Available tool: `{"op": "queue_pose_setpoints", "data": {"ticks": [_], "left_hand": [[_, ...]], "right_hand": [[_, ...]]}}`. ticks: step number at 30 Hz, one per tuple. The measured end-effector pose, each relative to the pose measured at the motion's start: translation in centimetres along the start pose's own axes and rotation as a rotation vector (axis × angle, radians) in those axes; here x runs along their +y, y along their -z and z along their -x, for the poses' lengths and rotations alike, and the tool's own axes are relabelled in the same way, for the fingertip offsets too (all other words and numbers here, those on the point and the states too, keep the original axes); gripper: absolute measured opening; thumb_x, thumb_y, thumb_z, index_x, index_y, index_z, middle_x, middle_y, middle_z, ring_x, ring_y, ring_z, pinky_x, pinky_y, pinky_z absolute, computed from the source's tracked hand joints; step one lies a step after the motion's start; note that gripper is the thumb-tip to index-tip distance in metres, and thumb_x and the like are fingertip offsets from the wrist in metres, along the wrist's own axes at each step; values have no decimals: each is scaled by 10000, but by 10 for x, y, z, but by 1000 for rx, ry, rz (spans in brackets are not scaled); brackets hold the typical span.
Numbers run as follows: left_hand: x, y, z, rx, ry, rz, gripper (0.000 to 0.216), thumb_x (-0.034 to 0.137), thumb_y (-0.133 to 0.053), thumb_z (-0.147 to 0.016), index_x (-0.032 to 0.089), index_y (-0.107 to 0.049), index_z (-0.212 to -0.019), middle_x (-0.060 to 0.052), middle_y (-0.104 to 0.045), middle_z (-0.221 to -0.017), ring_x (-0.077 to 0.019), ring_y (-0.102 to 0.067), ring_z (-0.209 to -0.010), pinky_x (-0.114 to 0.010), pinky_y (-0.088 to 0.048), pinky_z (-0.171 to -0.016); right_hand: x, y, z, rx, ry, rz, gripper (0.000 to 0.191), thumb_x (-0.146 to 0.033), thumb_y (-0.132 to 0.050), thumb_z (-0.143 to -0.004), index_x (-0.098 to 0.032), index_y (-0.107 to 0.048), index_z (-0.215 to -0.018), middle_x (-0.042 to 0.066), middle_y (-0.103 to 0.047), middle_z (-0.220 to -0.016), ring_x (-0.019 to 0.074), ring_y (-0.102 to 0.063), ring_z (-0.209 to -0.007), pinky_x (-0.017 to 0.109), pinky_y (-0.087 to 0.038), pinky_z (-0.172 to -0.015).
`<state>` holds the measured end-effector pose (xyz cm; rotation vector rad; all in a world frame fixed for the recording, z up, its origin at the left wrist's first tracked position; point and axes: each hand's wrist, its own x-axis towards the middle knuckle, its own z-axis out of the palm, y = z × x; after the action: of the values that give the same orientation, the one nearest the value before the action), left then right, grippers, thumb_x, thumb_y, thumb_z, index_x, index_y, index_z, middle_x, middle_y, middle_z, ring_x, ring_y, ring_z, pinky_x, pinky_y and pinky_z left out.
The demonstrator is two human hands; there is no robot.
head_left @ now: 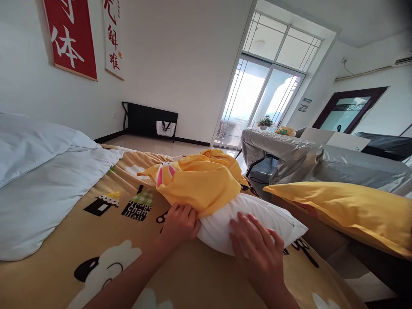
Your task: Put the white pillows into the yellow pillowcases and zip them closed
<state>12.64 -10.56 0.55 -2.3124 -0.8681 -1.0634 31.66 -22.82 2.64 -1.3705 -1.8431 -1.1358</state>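
A white pillow (219,229) lies on the bed with its far-left part inside a yellow pillowcase (206,184), which is bunched and shows a pink-and-white print. My left hand (182,221) is closed on the near edge of the pillowcase, at the line where the white pillow comes out. My right hand (255,238) rests on the bare part of the pillow, fingers stretched out over its surface. The pillow's right corner, with a small zipper end, sticks out past that hand. Under everything is a tan bedspread (174,274) printed with sheep and houses.
White pillows (45,189) lie at the left. A yellow-cased pillow (347,210) is at the right, past the bed's edge. Beyond it stand furniture under silvery plastic (347,167) and a potted plant (265,122). A black panel (144,120) leans on the far wall.
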Motion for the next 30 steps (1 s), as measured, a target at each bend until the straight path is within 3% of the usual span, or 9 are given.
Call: {"op": "queue_pose_setpoints", "data": {"ticks": [3, 6, 12, 16, 19, 23, 27, 30], "left_hand": [[2, 2, 0, 125, -31, -45, 137, 159, -474, -853, 153, -609, -828, -50, -613, -690, -208, -583, -649, -354, -399, -615], [-1, 0, 0, 143, -52, -32, 208, 111, -445, -874, 125, -568, -1041, -37, -633, -702, -182, -591, -634, -318, -414, -613], [3, -10, 2, 274, 150, 240, 153, 81, -433, -816, 179, -513, -903, 10, -610, -609, -144, -594, -558, -259, -422, -559], [20, -11, 5, 247, 28, 229, 161, 50, -400, -780, 194, -472, -777, 22, -550, -524, -151, -551, -477, -270, -380, -492], [25, -9, 8, 178, -73, 172, 167, 42, -392, -749, 187, -474, -764, 9, -548, -502, -173, -550, -448, -284, -370, -462], [22, 0, 8, 133, -70, 103, 189, 102, -404, -778, 108, -532, -917, -10, -576, -519, -182, -534, -414, -302, -359, -430], [26, 22, 6, 235, -204, 104, 197, 165, -422, -826, 107, -577, -933, -50, -628, -643, -190, -585, -573, -324, -415, -572], [31, 39, 5, 257, -310, 117, 268, 192, -426, -853, 131, -616, -1031, -98, -694, -1020, -228, -611, -967, -377, -409, -852]], "right_hand": [[2, -19, 3, -53, -83, 10, 322, -361, -590, -865, -251, -630, -1164, 80, -624, -1260, 292, -523, -1208, 444, -264, -1000], [-7, -40, 2, -150, -56, -80, 419, -488, -568, -858, -253, -606, -1203, 83, -584, -1312, 296, -484, -1240, 447, -236, -1000], [-21, -53, -30, -454, 121, -199, 419, -421, -563, -866, -240, -580, -1244, 89, -529, -1370, 272, -394, -1299, 411, -246, -990], [-25, -68, -49, -532, 174, -227, 371, -268, -535, -873, -253, -587, -1240, 94, -600, -1269, 265, -405, -1281, 427, -260, -1004], [-28, -81, -45, -501, 144, -206, 367, -195, -517, -869, -251, -606, -1221, 95, -646, -1186, 265, -439, -1247, 436, -258, -1025], [-32, -81, -19, -428, 163, -204, 392, -201, -501, -880, -251, -576, -1261, 80, -630, -1229, 260, -441, -1263, 444, -278, -1039], [-28, -48, 17, -257, 207, -294, 405, -225, -474, -886, -298, -554, -1276, 48, -643, -1211, 219, -498, -1225, 395, -371, -994], [-3, -9, 44, -79, 153, -319, 452, -207, -454, -878, -345, -514, -1304, 39, -629, -1226, 207, -515, -1208, 378, -397, -977]]}}
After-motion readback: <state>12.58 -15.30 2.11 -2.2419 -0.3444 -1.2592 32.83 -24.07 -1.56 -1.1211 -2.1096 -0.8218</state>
